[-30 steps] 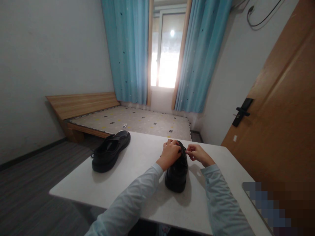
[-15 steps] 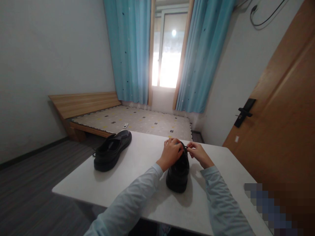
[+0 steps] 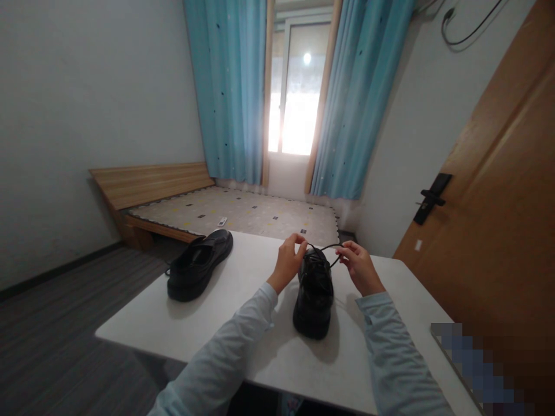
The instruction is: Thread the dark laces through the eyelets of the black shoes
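Observation:
A black shoe (image 3: 313, 306) stands upright on the white table in front of me, its heel toward me. At its left side, my left hand (image 3: 289, 259) pinches one end of the black shoelace near the toe end. My right hand (image 3: 358, 266), off to the right of the shoe, grips a loop of the shoelace (image 3: 328, 247) between thumb and fingers. The lace stretches above the shoe between both hands. The matching black shoe (image 3: 197, 268) rests on the table's left part, apart from my hands.
The white table (image 3: 243, 289) has its near edge just below my forearms. Behind it is a bed (image 3: 243, 208) with a small white object (image 3: 222, 221) on it. A wooden door (image 3: 489, 190) with a black handle stands at right, near a blurred-out patch.
My hands have moved apart, the left one leftward off the shoe's top and the right one outward. The shoelace is now drawn out into view between them. Both shoes stay in place.

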Available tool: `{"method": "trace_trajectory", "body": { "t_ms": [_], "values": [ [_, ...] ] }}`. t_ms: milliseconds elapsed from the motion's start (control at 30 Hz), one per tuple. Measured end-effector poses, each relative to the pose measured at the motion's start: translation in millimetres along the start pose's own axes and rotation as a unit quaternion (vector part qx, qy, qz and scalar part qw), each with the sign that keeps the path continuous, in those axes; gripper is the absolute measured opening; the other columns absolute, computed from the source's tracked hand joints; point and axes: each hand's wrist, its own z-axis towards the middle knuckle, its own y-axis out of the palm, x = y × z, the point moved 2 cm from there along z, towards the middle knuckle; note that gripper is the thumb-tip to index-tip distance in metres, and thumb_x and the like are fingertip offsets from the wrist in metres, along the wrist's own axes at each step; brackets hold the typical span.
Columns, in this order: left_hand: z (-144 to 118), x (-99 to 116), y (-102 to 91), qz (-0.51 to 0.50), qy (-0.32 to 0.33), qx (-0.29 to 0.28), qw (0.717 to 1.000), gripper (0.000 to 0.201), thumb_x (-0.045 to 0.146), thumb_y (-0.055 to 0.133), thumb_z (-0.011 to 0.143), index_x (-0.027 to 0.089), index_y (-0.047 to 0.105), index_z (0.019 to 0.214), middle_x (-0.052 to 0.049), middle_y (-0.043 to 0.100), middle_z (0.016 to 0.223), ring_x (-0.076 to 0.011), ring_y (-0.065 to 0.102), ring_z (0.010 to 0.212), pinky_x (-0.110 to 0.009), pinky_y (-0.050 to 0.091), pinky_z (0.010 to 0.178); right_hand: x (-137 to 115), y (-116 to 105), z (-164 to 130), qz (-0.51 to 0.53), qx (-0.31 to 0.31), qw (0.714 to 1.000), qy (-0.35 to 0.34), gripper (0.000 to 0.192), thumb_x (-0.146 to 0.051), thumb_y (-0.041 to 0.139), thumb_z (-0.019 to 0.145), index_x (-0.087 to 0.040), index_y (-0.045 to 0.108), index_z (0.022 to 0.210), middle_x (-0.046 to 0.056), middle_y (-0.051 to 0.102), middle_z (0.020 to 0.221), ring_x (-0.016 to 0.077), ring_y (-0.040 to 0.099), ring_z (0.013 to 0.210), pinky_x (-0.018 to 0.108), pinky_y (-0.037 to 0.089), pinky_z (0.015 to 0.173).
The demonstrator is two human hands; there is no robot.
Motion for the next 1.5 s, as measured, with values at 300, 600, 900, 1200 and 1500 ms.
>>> {"method": "trace_trajectory", "body": {
  "t_ms": [300,600,900,1200,1500],
  "values": [
    [2.4,-11.8,1.8,-0.237,-0.085,-0.001,0.968,0.015,0.031,0.042,0.088,0.018,0.045,0.083,-0.006,0.067,0.084,-0.0146,0.064,0.083,-0.033,0.048,0.081,4.6,-8.9,3.1,-0.096,-0.004,0.995,-0.030,0.034,-0.044,0.072,0.056,-0.018,0.057,0.072,-0.002,0.055,0.059,0.0123,0.050,0.058,0.024,0.038,0.054],
    [8.4,-19.8,-14.4,-0.476,-0.174,0.056,0.860,0.018,0.036,0.044,0.087,0.019,0.037,0.086,-0.003,0.067,0.078,-0.0165,0.067,0.075,-0.038,0.051,0.077,4.3,-14.4,1.1,-0.169,-0.095,0.981,0.023,0.038,-0.051,0.071,0.056,-0.014,0.064,0.066,0.001,0.059,0.062,0.0124,0.051,0.061,0.025,0.041,0.059],
    [13.1,-25.6,-28.3,-0.508,-0.170,0.104,0.838,0.022,0.038,0.052,0.082,0.019,0.040,0.083,0.005,0.051,0.070,-0.0070,0.054,0.061,-0.036,0.053,0.073,15.4,-17.5,5.9,-0.233,-0.109,0.963,0.074,0.038,-0.052,0.068,0.054,-0.015,0.059,0.059,-0.001,0.053,0.055,0.0109,0.047,0.053,0.025,0.039,0.050],
    [20.1,-31.7,-34.4,-0.438,-0.148,0.102,0.881,0.022,0.038,0.053,0.080,0.019,0.041,0.080,0.006,0.043,0.066,-0.0038,0.039,0.048,-0.014,0.037,0.044,22.9,-16.8,6.6,-0.293,-0.183,0.932,0.107,0.029,-0.044,0.066,0.061,-0.016,0.058,0.059,0.000,0.056,0.055,0.0109,0.052,0.052,0.023,0.041,0.050],
    [23.3,-41.9,-48.5,-0.272,-0.109,0.120,0.949,0.024,0.041,0.052,0.082,0.017,0.051,0.081,0.006,0.037,0.060,-0.0055,0.035,0.050,-0.014,0.032,0.043,25.4,-18.7,10.9,-0.293,-0.145,0.941,0.081,0.017,-0.032,0.064,0.064,-0.015,0.059,0.062,0.000,0.057,0.055,0.0103,0.052,0.050,0.022,0.040,0.047]
  ]
}}
